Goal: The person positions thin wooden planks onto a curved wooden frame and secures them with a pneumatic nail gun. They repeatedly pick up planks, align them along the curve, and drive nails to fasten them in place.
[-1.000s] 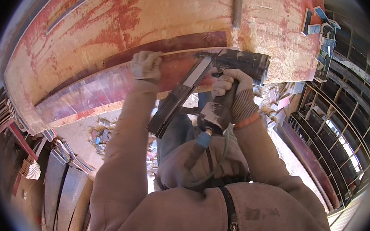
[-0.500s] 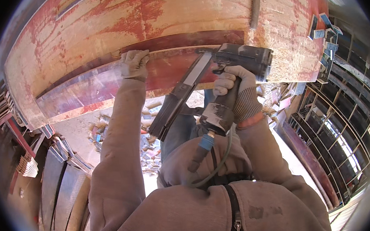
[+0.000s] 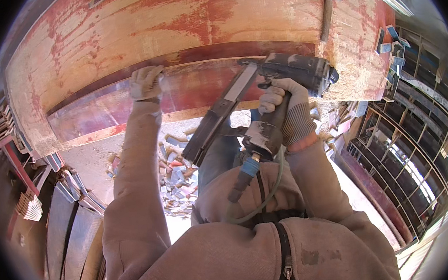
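My right hand (image 3: 289, 100), in a pale knit glove, is closed round the handle of a black pneumatic nail gun (image 3: 295, 71). The gun's long magazine slants down to the left, and a hose (image 3: 275, 188) leads from its coupling. Its nose lies over a curved, reddish plywood strip (image 3: 198, 84), but whether they touch I cannot tell. My left hand (image 3: 146, 84), also gloved, grips the strip's upper edge left of the gun, fingers bent over it. The strip lies along the near part of a large, red-stained plywood panel (image 3: 256, 11).
A hammer (image 3: 326, 18) rests on the panel at the far right. Wood offcuts (image 3: 176, 170) litter the ground below. Curved boards (image 3: 80, 246) lean at the lower left. To the right stands a metal grid (image 3: 404, 162), with small blocks (image 3: 397, 58) by the panel's edge.
My left hand has slid a little to the left along the strip. The hammer and panel now appear slightly lower in view. The nail gun stays in my right hand, almost unmoved.
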